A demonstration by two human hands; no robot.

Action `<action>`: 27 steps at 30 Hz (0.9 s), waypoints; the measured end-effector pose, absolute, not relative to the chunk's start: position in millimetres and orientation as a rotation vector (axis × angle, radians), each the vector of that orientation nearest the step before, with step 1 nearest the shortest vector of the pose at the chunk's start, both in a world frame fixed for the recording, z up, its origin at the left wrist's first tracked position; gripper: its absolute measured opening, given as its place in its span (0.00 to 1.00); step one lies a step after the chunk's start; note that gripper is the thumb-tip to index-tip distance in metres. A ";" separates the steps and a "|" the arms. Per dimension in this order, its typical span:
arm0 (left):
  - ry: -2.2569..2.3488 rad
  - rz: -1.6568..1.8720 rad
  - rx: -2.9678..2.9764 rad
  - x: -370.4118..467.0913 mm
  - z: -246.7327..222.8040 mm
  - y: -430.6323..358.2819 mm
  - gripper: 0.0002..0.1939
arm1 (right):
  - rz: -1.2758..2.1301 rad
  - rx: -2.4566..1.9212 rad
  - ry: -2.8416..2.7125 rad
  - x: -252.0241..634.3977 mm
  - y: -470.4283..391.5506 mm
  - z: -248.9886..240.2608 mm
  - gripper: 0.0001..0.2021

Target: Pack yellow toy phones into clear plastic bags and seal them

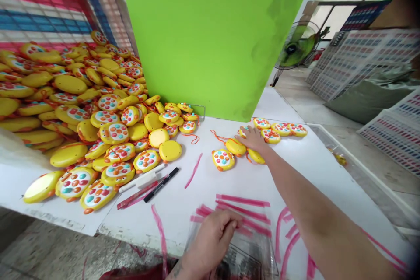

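My right hand reaches across the white table, its fingers curved over a yellow animal-shaped toy that they partly hide. Close by lie a face-up toy with coloured bumps on white, and two face-down yellow toys with orange cords. A small row of toys lies just beyond that hand. Near the table's front edge my left hand is closed, fingers curled, over clear plastic bags with pink strips along their tops. Whatever its fingers hold is hidden.
A large heap of similar toys spills from the left. Beside it lie a black marker, a white pen and a red strip-like item. A tall green panel stands behind. Loose pink strips lie front right; a fan stands beyond.
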State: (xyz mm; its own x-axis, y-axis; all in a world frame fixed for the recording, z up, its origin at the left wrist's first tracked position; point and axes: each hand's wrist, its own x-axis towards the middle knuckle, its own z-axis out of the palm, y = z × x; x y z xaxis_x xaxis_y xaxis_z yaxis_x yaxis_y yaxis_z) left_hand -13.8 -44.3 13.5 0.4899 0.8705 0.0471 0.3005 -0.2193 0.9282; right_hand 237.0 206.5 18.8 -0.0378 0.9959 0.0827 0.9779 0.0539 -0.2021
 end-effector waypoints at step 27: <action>0.982 0.726 1.794 -14.2 16.8 -42.5 0.12 | 0.177 -2.232 -1.558 318.1 133.1 20.7 0.26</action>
State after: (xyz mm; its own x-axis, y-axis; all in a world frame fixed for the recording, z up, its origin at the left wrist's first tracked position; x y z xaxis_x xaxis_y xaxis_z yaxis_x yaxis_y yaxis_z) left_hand -14.2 -42.5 16.8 0.5049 0.8611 0.0590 0.3085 -0.2439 0.9194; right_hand 318.1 133.1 20.7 0.3670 0.9214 0.1277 0.8691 -0.2907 -0.4003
